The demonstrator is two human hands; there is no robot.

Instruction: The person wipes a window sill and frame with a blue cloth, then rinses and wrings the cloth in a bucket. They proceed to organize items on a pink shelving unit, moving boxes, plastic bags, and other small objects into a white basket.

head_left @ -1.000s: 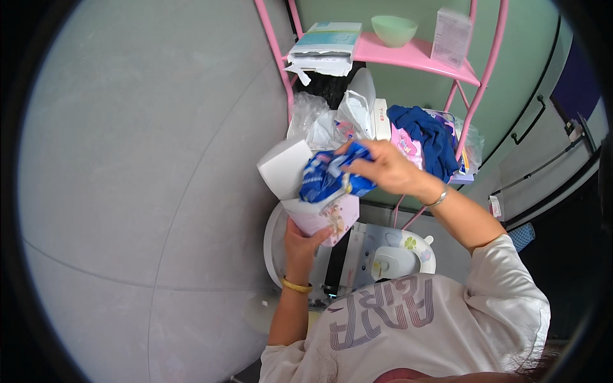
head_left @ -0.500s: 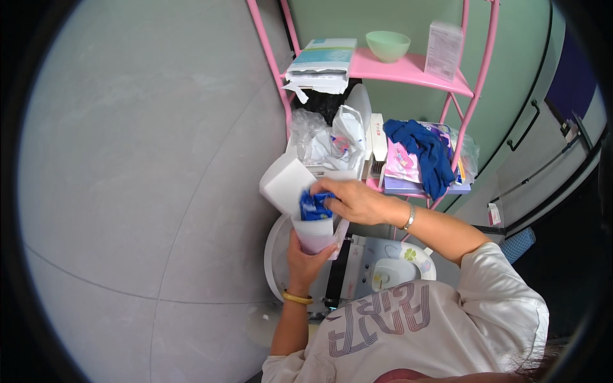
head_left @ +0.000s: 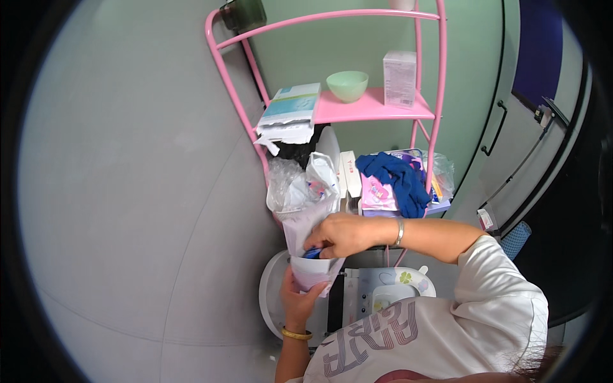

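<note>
An open carton (head_left: 311, 274), pale lilac outside and white inside, stands tilted in front of me, its long flap raised at the far side. My left hand (head_left: 300, 299) grips the carton low down, thumb on the near face. Over the carton's mouth is my right hand (head_left: 341, 235), fingers bent and reaching inside. Its fingertips pinch a blue packet (head_left: 312, 253), of which only a small part shows above the carton's edge. The packet's lower portion is hidden by the carton wall.
A pink metal rack (head_left: 383, 110) holds a torn flat box (head_left: 290, 105), a green bowl (head_left: 348, 86) and an upright carton (head_left: 400, 80). Lower down lie clear plastic bags (head_left: 287, 185) and a blue cloth (head_left: 399, 182). Below my arms is a toilet with a patterned seat (head_left: 408, 279).
The blue packet has gone deeper into the carton, with my right hand following it down. The carton's flap now stands more upright. My view has tilted up, showing more of the rack's top.
</note>
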